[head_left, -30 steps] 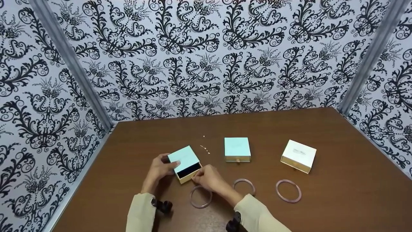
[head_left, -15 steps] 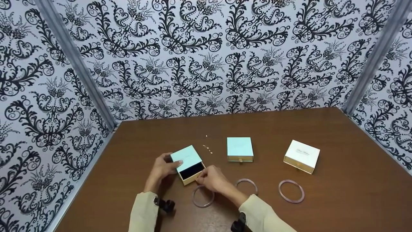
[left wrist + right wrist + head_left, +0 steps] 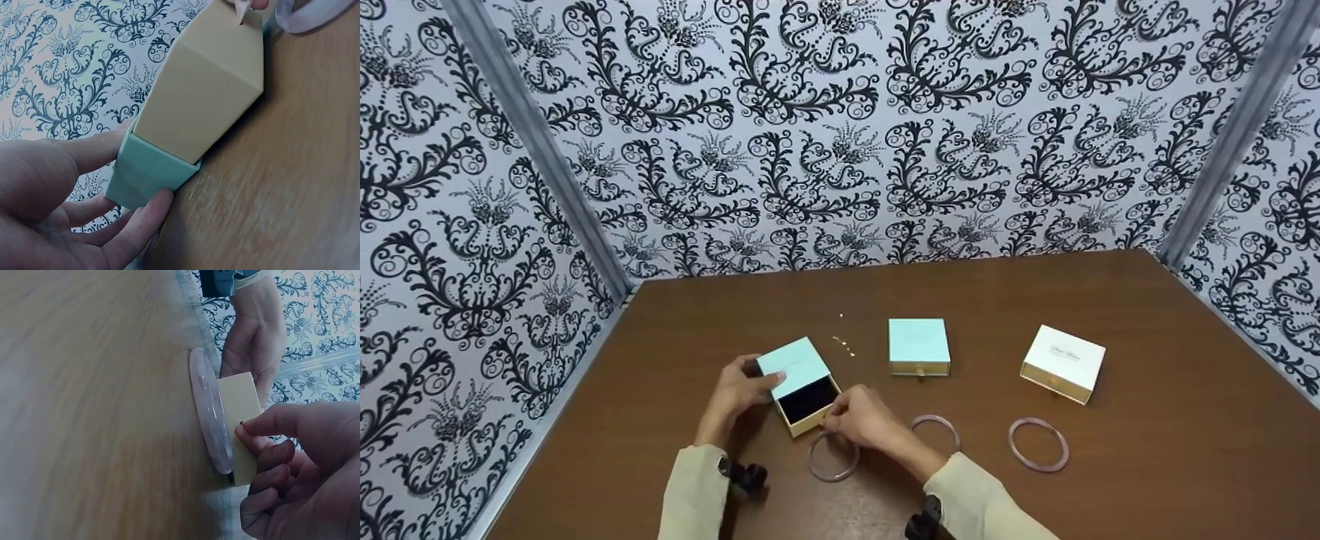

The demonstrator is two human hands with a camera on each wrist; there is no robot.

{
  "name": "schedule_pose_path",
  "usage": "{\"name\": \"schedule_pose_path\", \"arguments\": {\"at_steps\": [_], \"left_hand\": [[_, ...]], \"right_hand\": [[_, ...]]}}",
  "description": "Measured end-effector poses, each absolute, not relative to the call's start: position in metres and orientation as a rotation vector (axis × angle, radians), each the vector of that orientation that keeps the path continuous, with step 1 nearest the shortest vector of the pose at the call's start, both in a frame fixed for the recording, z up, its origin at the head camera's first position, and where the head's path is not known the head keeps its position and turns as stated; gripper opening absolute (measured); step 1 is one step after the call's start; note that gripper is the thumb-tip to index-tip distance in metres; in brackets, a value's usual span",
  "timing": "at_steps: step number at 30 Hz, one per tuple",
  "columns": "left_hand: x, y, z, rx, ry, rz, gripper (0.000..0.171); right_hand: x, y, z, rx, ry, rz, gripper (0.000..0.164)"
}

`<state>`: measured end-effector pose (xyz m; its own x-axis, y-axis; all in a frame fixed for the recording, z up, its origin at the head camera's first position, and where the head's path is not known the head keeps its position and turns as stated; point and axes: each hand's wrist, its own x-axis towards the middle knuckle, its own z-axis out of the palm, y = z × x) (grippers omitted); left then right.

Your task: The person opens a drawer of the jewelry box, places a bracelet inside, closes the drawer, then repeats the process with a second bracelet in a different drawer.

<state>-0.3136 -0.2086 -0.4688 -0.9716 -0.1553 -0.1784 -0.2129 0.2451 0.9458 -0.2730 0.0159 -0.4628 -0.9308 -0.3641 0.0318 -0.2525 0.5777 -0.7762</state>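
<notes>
My left hand (image 3: 739, 390) grips the turquoise sleeve (image 3: 795, 365) of a small drawer box, thumb on top and fingers at its side. Out of the sleeve's front sticks a cream drawer (image 3: 197, 95) with a black inside (image 3: 808, 401). With thumb and forefinger my right hand (image 3: 861, 415) pinches the small ribbon tab (image 3: 242, 11) on the drawer's front. Just in front of the drawer, a pale pinkish bangle (image 3: 209, 410) lies flat on the table, near my right hand.
A second turquoise box (image 3: 918, 342) and a white box (image 3: 1063, 358) stand farther right, both closed. Two more bangles lie on the brown table (image 3: 990, 292), one (image 3: 936, 418) partly behind my right forearm, another (image 3: 1039, 445) at right. Small pale specks (image 3: 844, 343) lie behind the held box.
My right hand has drawn the drawer farther out of the sleeve, toward me, and more of its black inside shows. The left hand keeps its hold on the sleeve.
</notes>
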Motion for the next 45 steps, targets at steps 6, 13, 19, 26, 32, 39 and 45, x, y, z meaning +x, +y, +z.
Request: {"name": "schedule_pose_path", "arguments": {"at_steps": [6, 13, 19, 26, 32, 39, 45], "left_hand": [[-0.314, -0.209, -0.467, -0.322, 2.428, 1.89, 0.07], [-0.312, -0.209, -0.468, -0.314, 2.428, 1.884, 0.071], [-0.313, -0.211, -0.467, -0.308, 2.441, 1.868, 0.072], [-0.312, -0.21, -0.468, -0.325, 2.439, 1.875, 0.07], [-0.312, -0.209, -0.468, -0.329, 2.442, 1.878, 0.07], [-0.31, -0.209, -0.467, -0.311, 2.458, 1.857, 0.07], [-0.309, -0.209, -0.465, -0.309, 2.45, 1.86, 0.074]], "right_hand": [[-0.271, 0.017, -0.461, -0.536, 2.63, -1.305, 0.012], [-0.269, 0.021, -0.461, -0.537, 2.627, -1.294, 0.011], [-0.268, 0.022, -0.46, -0.51, 2.615, -1.266, 0.013], [-0.267, 0.025, -0.46, -0.521, 2.583, -1.288, 0.014], [-0.267, 0.031, -0.459, -0.526, 2.648, -1.244, 0.016], [-0.263, 0.039, -0.459, -0.484, 2.705, -1.132, 0.019], [-0.258, 0.044, -0.461, -0.499, 2.774, -1.002, 0.021]]}}
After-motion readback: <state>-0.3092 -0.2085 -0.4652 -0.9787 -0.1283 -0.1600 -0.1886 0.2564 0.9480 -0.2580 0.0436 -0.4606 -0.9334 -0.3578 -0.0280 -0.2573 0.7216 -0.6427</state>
